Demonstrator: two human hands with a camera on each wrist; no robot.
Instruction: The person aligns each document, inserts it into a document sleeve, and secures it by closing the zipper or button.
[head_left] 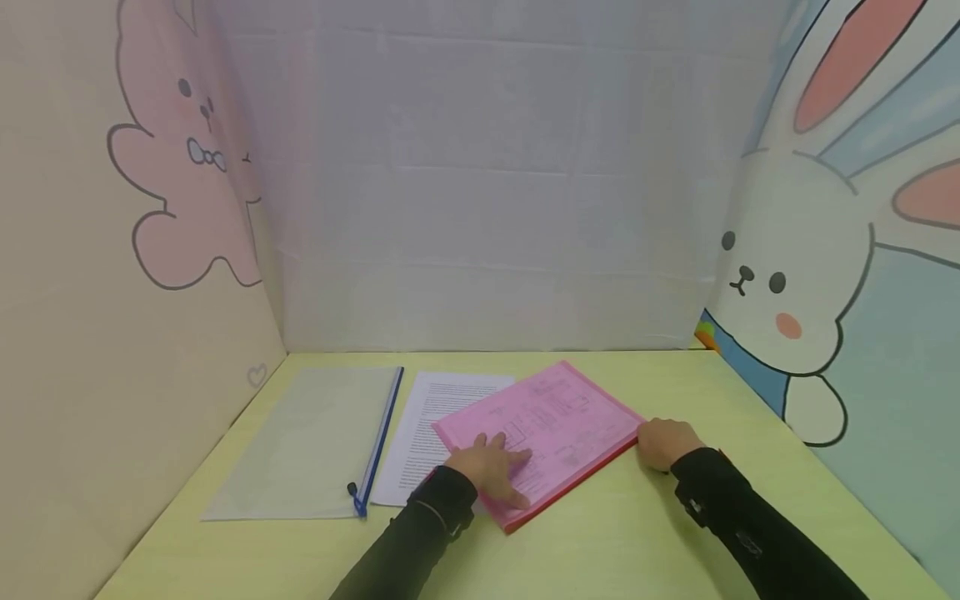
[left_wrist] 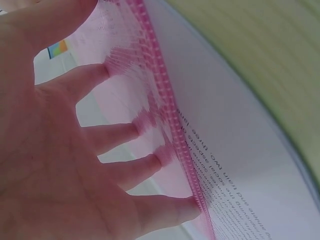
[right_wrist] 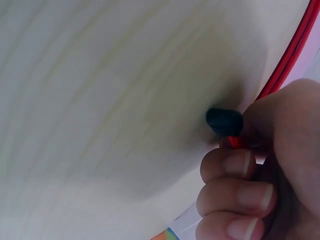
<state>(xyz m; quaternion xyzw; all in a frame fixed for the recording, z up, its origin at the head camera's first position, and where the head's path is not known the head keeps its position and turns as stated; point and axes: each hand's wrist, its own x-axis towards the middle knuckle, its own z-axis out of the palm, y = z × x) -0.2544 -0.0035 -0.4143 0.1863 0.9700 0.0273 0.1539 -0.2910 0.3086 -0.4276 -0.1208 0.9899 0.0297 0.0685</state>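
A pink translucent zip pouch [head_left: 551, 421] with printed sheets inside lies tilted on the table, its red zipper edge [head_left: 577, 486] facing the near right. Fingers spread, my left hand [head_left: 491, 471] rests flat on the pouch's left part; in the left wrist view its fingertips [left_wrist: 150, 162] touch the pink film. At the pouch's right corner my right hand [head_left: 663, 443] has its fingers curled and pinches the zipper pull. The right wrist view shows the pull's dark end [right_wrist: 225, 121] poking out beside the thumb, with the red zipper [right_wrist: 287, 55] running up behind the hand.
Partly under the pouch lies a white printed sheet [head_left: 408, 442]. Left of it is a clear zip pouch [head_left: 307, 442] with a blue zipper [head_left: 384, 429]. White and rabbit-printed walls [head_left: 495, 208] enclose the yellow table [head_left: 600, 550] at the back and sides.
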